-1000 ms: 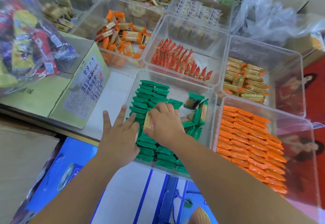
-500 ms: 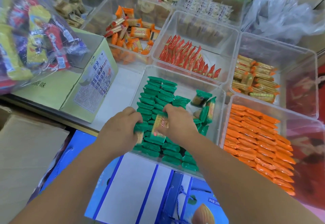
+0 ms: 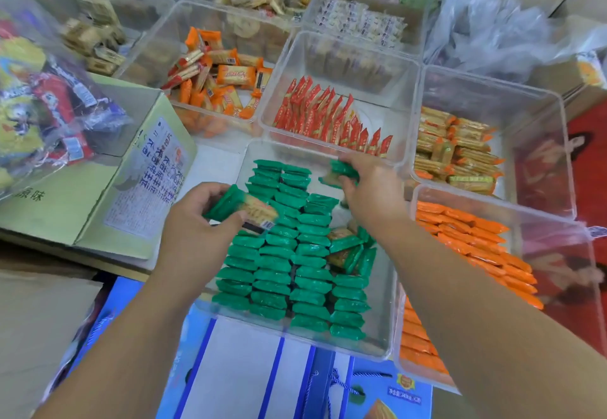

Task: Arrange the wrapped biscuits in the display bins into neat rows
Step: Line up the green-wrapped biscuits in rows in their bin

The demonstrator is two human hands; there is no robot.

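A clear plastic bin (image 3: 377, 346) in front of me holds green wrapped biscuits (image 3: 276, 267) laid in several rows, with a few loose ones (image 3: 351, 247) jumbled at its right side. My left hand (image 3: 197, 231) grips a green-ended biscuit pack (image 3: 243, 208) over the bin's left edge. My right hand (image 3: 374, 192) is at the bin's far right part and pinches another green pack (image 3: 343, 170) lifted above the rows.
Around stand more clear bins: orange packs (image 3: 466, 238) at the right, red packs (image 3: 328, 116) behind, yellow-orange packs (image 3: 453, 152) far right, mixed orange packs (image 3: 220, 80) at the back left. A green carton (image 3: 98, 195) sits left, a blue box (image 3: 249, 382) below.
Both hands held packs together over the near rows. My right hand has moved to the bin's far right and picked up a green pack; my left hand has lifted its pack leftward.
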